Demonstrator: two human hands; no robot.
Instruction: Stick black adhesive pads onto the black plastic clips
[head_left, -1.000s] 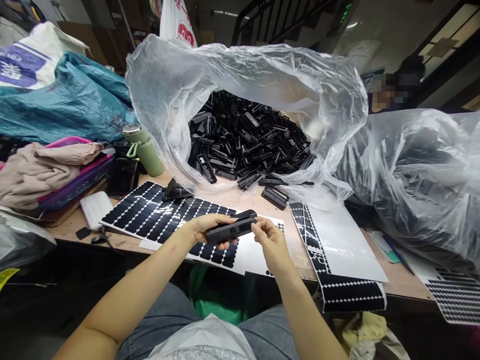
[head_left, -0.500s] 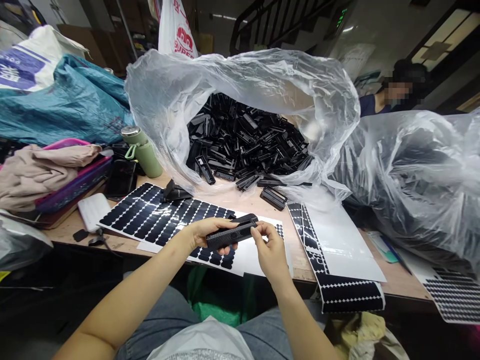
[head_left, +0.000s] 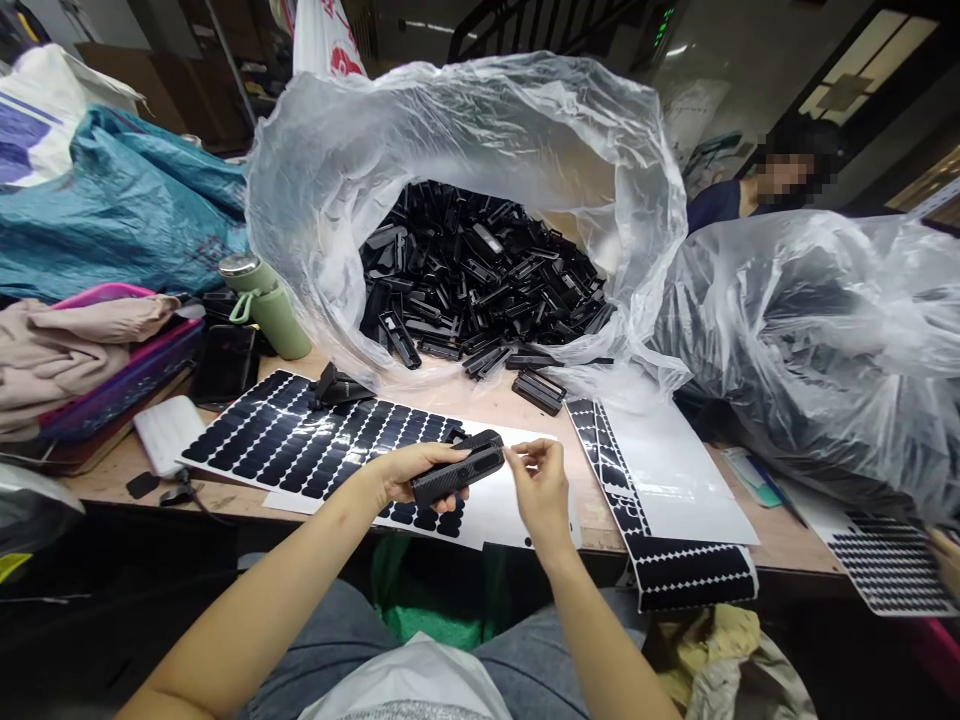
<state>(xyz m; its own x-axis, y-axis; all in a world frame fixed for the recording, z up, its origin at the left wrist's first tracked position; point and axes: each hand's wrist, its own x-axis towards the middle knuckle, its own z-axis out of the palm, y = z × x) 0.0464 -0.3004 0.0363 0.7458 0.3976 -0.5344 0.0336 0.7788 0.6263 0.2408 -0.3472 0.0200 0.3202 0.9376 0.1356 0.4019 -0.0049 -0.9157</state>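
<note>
My left hand (head_left: 405,470) is closed around a long black plastic casing (head_left: 459,472) with a carbon-fibre-like pattern, held at a slant above the sheets. Just off the casing's right end is my right hand (head_left: 544,490), thumb and fingertips pinched together. Whatever lies in that pinch is too small to make out. Below my hands lies a white sheet of dark rounded stickers (head_left: 277,430), its right part bare white. A big clear plastic bag (head_left: 457,110) gapes behind, full of black plastic casings (head_left: 487,280).
One loose casing (head_left: 538,391) lies before the bag, and a black part (head_left: 341,386) rests on the sticker sheet. A green flask (head_left: 274,310) and a white power bank (head_left: 169,435) are at left. More sheets (head_left: 675,480) lie right; a person (head_left: 795,170) is behind another plastic bag (head_left: 817,330).
My right hand has come slightly away from the casing's end, which it was touching. The casing has turned a little in my left hand. The whole view has shifted slightly.
</note>
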